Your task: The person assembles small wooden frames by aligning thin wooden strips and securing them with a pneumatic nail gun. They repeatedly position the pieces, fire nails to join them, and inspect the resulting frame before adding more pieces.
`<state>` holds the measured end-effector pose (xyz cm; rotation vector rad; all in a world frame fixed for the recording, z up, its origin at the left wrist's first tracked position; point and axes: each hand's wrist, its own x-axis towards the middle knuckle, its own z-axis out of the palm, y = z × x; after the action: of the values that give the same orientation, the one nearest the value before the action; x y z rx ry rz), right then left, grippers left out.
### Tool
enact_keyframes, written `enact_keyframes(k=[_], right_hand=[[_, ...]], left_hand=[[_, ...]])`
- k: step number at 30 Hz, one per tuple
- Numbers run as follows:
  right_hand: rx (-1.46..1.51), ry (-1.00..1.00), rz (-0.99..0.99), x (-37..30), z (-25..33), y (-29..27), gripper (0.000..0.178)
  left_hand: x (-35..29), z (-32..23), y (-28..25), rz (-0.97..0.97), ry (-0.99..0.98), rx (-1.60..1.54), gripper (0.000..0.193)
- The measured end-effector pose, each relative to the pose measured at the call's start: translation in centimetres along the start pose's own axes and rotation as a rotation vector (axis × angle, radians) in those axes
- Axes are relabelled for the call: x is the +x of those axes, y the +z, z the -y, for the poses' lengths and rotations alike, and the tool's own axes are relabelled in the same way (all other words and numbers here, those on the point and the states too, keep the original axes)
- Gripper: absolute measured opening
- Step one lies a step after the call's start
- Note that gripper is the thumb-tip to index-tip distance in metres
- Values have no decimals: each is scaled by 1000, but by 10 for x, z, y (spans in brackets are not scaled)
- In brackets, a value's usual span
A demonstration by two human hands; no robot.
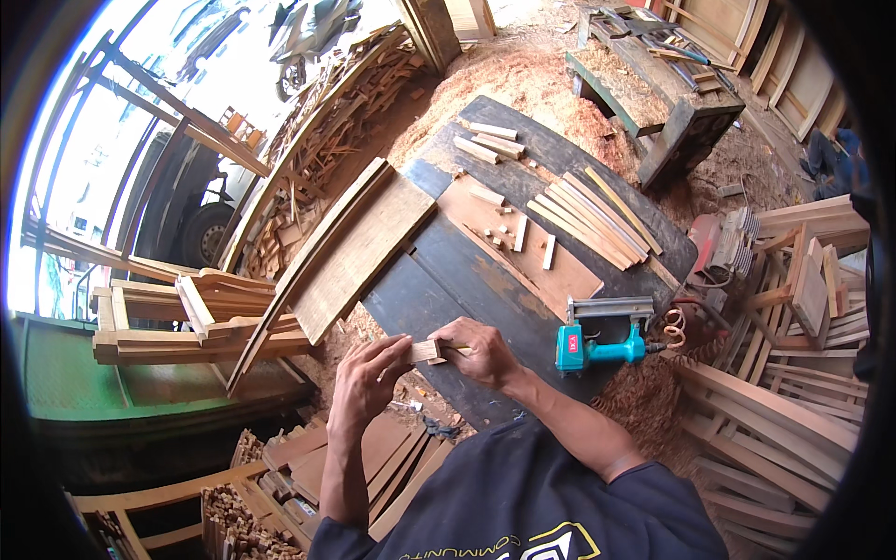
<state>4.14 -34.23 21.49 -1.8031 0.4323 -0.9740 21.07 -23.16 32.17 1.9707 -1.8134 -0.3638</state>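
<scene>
Close in front of me, my left hand [366, 378] pinches one end of a small wooden block [424, 352] between thumb and fingers. Against the block's other end is my right hand [482, 353], its fingers curled round a thin, yellowish pencil-like stick [458, 349] that is mostly hidden. Both hands are over the near edge of a dark worktable [439, 303]. To their right a teal nail gun [602, 351] lies on the table, its hose attached. Beyond it are a row of wooden strips [593, 222] and a brown board [560, 280] with several small offcuts on it.
A wide wooden panel [369, 247] juts over the table's left side. Wood frames [196, 317] stand farther left. An air compressor [723, 247] and stacked lumber [765, 429] are at the right. Shavings [523, 75] cover the ground behind, by a second bench [691, 112].
</scene>
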Motion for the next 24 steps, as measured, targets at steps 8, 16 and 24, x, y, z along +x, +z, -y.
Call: enact_keyframes(k=[8,16,24], right_hand=[[105,147,-45,-5,8,-9,33],[-223,151,-88,-42,5,-65,29],[-1198,598,482,-158,-37,-150,46]], left_hand=[[1,3,3,-15,6,14,34],[0,8,3,23,-32,4,34],[-3,16,3,4,28,19,34]])
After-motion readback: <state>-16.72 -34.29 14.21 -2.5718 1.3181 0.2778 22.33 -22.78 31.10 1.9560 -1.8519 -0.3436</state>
